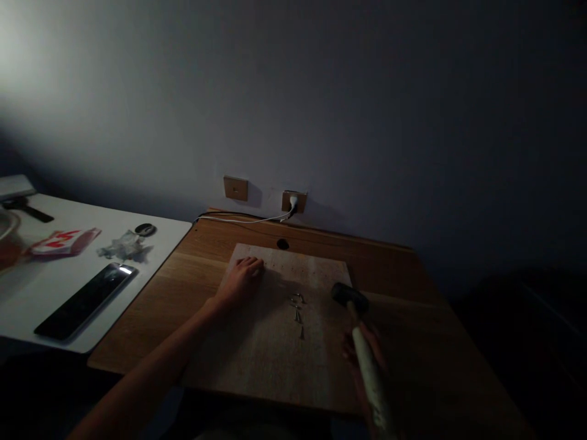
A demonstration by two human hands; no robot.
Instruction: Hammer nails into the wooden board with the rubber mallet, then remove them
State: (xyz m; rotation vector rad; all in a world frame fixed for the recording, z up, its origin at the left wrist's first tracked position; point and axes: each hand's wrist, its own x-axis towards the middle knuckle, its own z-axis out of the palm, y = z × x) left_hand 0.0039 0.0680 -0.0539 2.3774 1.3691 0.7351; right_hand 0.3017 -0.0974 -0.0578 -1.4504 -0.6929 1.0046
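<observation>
Right hand (364, 373) closed around white handle of mallet (367, 348); mallet head near board's right edge. Left hand (241, 281) open, flat on board (261, 348), holding nothing. Small metal fasteners (297, 311) lie on board between hands. Board on wooden bench (413, 348). Wall socket (294, 200) beyond, plug inserted.

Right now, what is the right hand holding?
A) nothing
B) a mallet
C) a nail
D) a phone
B: the right hand is wrapped around the pale handle of the mallet, whose dark head sits above the hand.
</observation>
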